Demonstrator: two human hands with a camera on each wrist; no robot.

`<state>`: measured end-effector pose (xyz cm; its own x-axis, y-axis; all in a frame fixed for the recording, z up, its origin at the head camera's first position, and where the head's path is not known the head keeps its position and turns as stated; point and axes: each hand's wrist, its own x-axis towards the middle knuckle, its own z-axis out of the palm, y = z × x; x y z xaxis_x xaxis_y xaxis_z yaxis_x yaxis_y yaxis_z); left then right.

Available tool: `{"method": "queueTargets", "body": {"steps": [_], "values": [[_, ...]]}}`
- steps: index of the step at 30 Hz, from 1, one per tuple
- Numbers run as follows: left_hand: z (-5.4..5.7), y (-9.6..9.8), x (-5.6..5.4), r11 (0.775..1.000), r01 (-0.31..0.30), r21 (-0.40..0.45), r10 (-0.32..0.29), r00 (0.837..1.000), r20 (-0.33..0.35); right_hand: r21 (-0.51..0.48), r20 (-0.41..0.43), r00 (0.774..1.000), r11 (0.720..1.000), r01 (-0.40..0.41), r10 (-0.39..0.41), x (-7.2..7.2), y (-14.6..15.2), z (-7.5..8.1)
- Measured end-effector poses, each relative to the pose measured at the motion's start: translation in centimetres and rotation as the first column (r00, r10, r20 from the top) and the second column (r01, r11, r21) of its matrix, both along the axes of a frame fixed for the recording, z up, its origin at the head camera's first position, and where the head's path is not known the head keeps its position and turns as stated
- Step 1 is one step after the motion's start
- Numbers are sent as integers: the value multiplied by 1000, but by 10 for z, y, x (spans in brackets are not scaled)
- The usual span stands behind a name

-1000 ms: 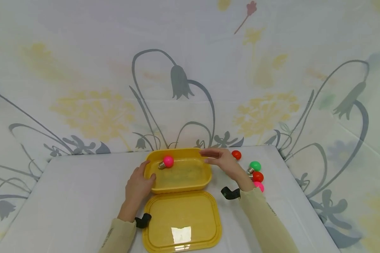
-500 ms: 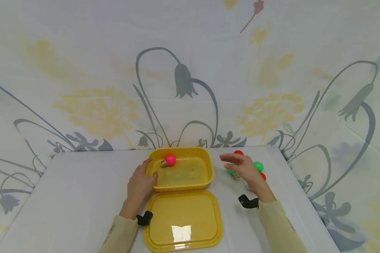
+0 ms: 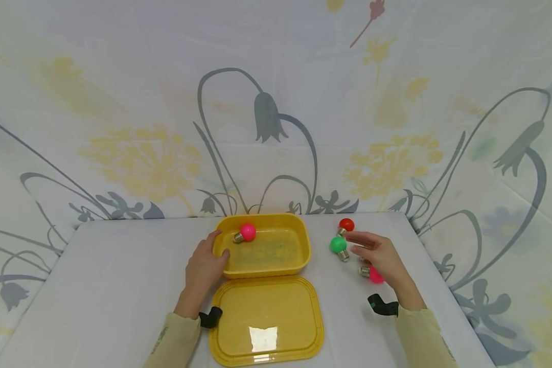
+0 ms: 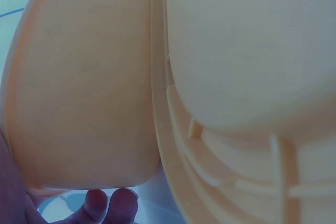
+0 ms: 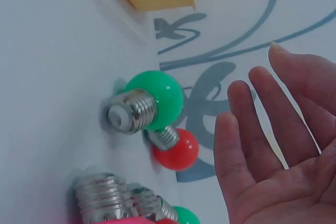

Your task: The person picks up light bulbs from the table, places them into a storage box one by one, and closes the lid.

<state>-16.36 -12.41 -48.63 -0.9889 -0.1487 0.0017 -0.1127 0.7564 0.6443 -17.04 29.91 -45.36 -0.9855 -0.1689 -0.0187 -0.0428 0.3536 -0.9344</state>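
A yellow plastic box [image 3: 267, 272] stands open mid-table with a pink light bulb [image 3: 247, 232] lying inside near its back left. My left hand [image 3: 204, 266] grips the box's left side, thumb at the rim; in the left wrist view two fingertips [image 4: 122, 205] show at the box's edge. My right hand [image 3: 384, 258] hovers palm inward over the bulbs right of the box, holding nothing. Nearest its fingertips lie a green bulb [image 3: 338, 244] and a red bulb [image 3: 347, 225]. Another pink bulb [image 3: 376, 275] lies partly under the hand, which hides further bulbs.
In front of the box lies a flat yellow lid [image 3: 267, 327], close to its front wall. At the bottom of the right wrist view, another green bulb [image 5: 186, 216] shows beyond metal screw bases [image 5: 102, 198]. A flower-printed cloth [image 3: 267, 168] hangs behind the table.
My right hand has moved from the box's right rim out to the right, over the bulbs. A green bulb now lies right of the box. My left hand stays on the box.
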Motion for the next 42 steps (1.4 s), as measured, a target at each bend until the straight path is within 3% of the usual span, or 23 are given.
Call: {"method": "queueTargets", "body": {"steps": [11, 22, 42], "values": [[-1, 0, 0, 1000, -2, 5, 2, 1000, 0, 25, -28, 996, 996, 89, -89, 20, 36, -7], [-2, 0, 0, 1000, -4, 1, 4, 1000, -8, 179, -17, 982, 965, 191, -191, 41, 64, -18], [-2, 0, -1, 1000, -4, -2, 4, 1000, -2, 149, -55, 975, 964, 220, -214, 55, 68, -35]]}}
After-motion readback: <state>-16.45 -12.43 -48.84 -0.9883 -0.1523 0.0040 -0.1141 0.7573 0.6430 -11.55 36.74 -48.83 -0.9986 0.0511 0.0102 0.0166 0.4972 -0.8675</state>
